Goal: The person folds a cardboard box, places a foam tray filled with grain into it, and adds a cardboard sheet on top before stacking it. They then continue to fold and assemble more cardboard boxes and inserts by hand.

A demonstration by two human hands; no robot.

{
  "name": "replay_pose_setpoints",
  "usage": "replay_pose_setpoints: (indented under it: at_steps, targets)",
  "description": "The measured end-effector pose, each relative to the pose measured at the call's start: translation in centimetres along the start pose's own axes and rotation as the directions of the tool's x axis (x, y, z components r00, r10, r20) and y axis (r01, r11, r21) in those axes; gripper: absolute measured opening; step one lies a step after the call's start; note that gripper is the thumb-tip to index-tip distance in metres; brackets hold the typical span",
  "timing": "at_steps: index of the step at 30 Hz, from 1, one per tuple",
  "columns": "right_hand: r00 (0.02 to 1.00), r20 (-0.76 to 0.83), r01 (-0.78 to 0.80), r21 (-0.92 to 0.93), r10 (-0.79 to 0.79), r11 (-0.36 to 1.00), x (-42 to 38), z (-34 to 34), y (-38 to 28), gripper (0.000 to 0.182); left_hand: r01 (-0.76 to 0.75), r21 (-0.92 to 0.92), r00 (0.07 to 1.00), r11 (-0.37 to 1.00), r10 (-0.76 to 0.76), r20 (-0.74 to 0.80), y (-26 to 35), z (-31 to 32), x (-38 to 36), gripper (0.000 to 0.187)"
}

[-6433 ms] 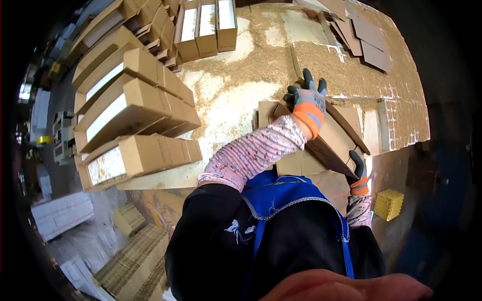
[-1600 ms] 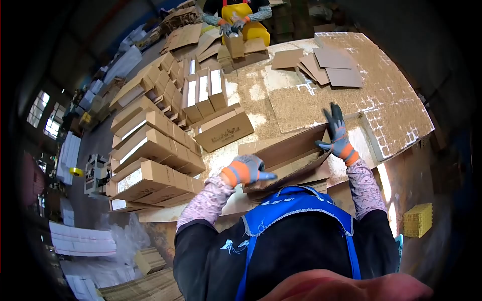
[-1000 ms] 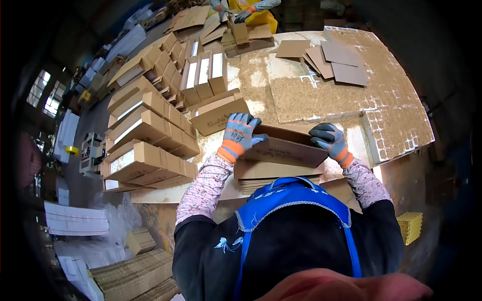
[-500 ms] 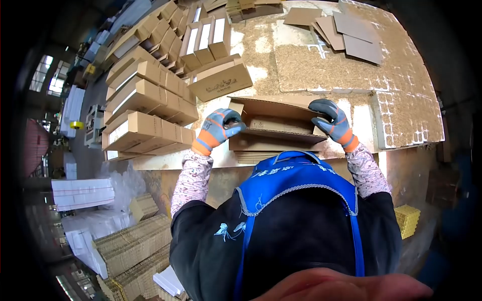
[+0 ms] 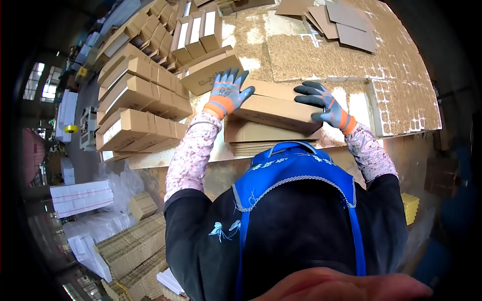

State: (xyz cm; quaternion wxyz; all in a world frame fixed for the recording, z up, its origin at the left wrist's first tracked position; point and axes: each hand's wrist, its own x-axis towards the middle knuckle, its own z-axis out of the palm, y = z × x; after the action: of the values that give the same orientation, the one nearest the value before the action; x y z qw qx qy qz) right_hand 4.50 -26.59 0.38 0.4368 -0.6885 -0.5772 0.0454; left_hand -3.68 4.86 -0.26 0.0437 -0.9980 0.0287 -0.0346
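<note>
A long brown cardboard box (image 5: 281, 111) lies in front of me with its top flaps folded over, slightly askew above flat cardboard pieces (image 5: 271, 132). My left hand (image 5: 225, 94), in a grey and orange glove, is open at the box's left end, fingers stretched away from me and thumb pointing right. My right hand (image 5: 324, 104), gloved alike, is at the right end. Its fingers are spread over the box top, with the thumb low near the front edge; firm contact cannot be made out. Behind my left fingers stands a printed cardboard box (image 5: 208, 72).
Rows of cardboard boxes (image 5: 145, 90) with white contents fill the table's left side. Loose cardboard sheets (image 5: 351, 27) lie at the back right. A raised, crumb-covered white slab (image 5: 401, 108) borders the right. Bundled cardboard (image 5: 133, 241) is stacked at lower left.
The box was open upward with both hands at its ends; its top is now covered by flaps. My left hand has moved up and opened. My right fingers have spread over the top.
</note>
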Motion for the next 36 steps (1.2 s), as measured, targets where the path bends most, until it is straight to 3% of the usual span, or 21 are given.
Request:
replay_pose_setpoints:
  at_steps: [1, 3, 5, 7, 8, 13, 15, 16, 17, 19, 21, 22, 23, 25, 27, 28, 29, 31, 32, 34, 36]
  targets:
    - [0.999, 0.019, -0.043, -0.15, 0.047, 0.988, 0.0, -0.1, -0.7, 0.038, 0.002, 0.001, 1.0, 1.0, -0.002, -0.001, -0.1, 0.4, 0.0, 0.058]
    - [0.995, 0.021, -0.095, -0.116, 0.098, 0.989, 0.0, 0.3, -0.6, 0.036, -0.133, 0.102, 0.975, 0.986, 0.149, -0.166, -0.2, 0.3, 0.2, 0.058]
    - [0.987, 0.018, -0.16, -0.088, 0.163, 0.983, -0.9, 0.9, -0.7, 0.035, -0.16, 0.123, 0.965, 0.979, 0.182, -0.187, 0.5, -0.5, -0.5, 0.06]
    - [0.999, -0.026, -0.048, -0.331, 0.042, 0.942, -1.3, 1.4, -1.0, 0.032, -0.488, 0.12, 0.872, 0.864, 0.488, 0.03, 1.9, -3.2, -1.1, 0.069]
    - [0.999, 0.01, -0.028, -0.397, 0.034, 0.918, -1.4, 1.1, -1.3, 0.033, -0.523, -0.219, 0.844, 0.824, 0.536, 0.002, 3.6, -3.1, -1.5, 0.082]
    - [1.0, -0.031, -0.015, -0.339, 0.005, 0.941, -1.4, 0.4, -0.3, 0.032, -0.513, -0.127, 0.856, 0.849, 0.517, -0.004, 5.3, -4.1, 0.7, 0.089]
    - [0.999, -0.046, -0.017, -0.052, 0.015, 0.999, -0.9, -0.2, 0.0, 0.031, -0.447, 0.01, 0.88, 0.895, 0.437, 0.188, 5.6, -4.3, 0.7, 0.087]
    - [0.983, -0.169, -0.059, 0.086, 0.073, 0.995, -1.2, -0.3, 1.1, 0.029, -0.448, 0.006, 0.883, 0.894, 0.442, 0.159, 5.7, -4.7, -0.3, 0.085]
    - [0.889, -0.381, -0.083, 0.414, 0.255, 0.906, -1.2, 0.4, 2.9, 0.029, -0.46, -0.019, 0.88, 0.888, 0.458, 0.126, 5.7, -5.1, -1.4, 0.082]
    - [0.75, -0.565, -0.357, 0.092, 0.343, 0.93, -0.1, -0.9, 6.2, 0.031, -0.412, -0.025, 0.903, 0.911, 0.412, 0.126, 4.9, -7.9, -3.0, 0.088]
    - [0.691, -0.395, -0.593, 0.168, 0.605, 0.788, 0.4, 0.2, 11.9, 0.033, -0.217, -0.047, 0.968, 0.975, 0.209, -0.137, 1.9, -8.5, -5.2, 0.084]
    - [0.678, -0.271, -0.7, 0.043, 0.683, 0.712, 1.1, 1.5, 14.2, 0.033, -0.073, -0.388, 0.973, 0.919, -0.019, -0.228, 0.4, -8.1, -6.2, 0.079]
    - [0.665, -0.133, -0.746, -0.165, 0.735, 0.645, 1.7, 3.0, 16.6, 0.034, 0.037, -0.691, 0.936, 0.722, -0.267, -0.229, -1.2, -7.1, -7.5, 0.074]
    - [0.666, 0.028, -0.696, -0.336, 0.745, 0.635, 3.5, 6.2, 20.6, 0.036, 0.197, -0.954, 0.827, 0.228, -0.56, 0.037, -4.2, -4.7, -11.2, 0.056]
    - [0.536, 0.086, -0.732, -0.448, 0.84, 0.513, 6.5, 8.0, 22.7, 0.04, 0.097, -0.993, 0.775, -0.07, -0.62, 0.12, -5.3, -2.2, -12.7, 0.043]
    - [0.451, 0.12, -0.743, -0.499, 0.885, 0.446, 8.2, 8.4, 23.1, 0.06, 0.165, -0.986, 0.753, 0.019, -0.648, 0.114, -5.7, 0.0, -13.8, 0.04]
    - [0.456, 0.129, -0.738, -0.499, 0.881, 0.455, 9.4, 9.2, 23.6, 0.06, 0.235, -0.966, 0.734, 0.105, -0.671, 0.105, -5.9, 2.0, -14.7, 0.037]
    - [0.477, 0.012, -0.755, -0.507, 0.879, 0.416, 11.0, 10.9, 24.3, 0.084, 0.192, -0.974, 0.649, -0.122, -0.728, 0.219, -4.3, 4.3, -14.6, 0.037]
    - [0.421, 0.091, -0.757, -0.512, 0.902, 0.405, 11.4, 11.8, 24.8, 0.1, 0.217, -0.96, 0.632, -0.175, -0.725, 0.275, -3.9, 5.4, -14.9, 0.037]
    - [0.477, 0.043, -0.714, -0.562, 0.878, 0.416, 11.5, 13.2, 24.5, 0.099, 0.17, -0.917, 0.568, -0.362, -0.724, 0.391, -2.4, 6.3, -14.2, 0.041]
    - [0.491, 0.065, -0.694, -0.573, 0.869, 0.435, 11.1, 13.7, 24.4, 0.098, 0.154, -0.91, 0.607, -0.385, -0.69, 0.395, -1.4, 7.1, -14.0, 0.043]
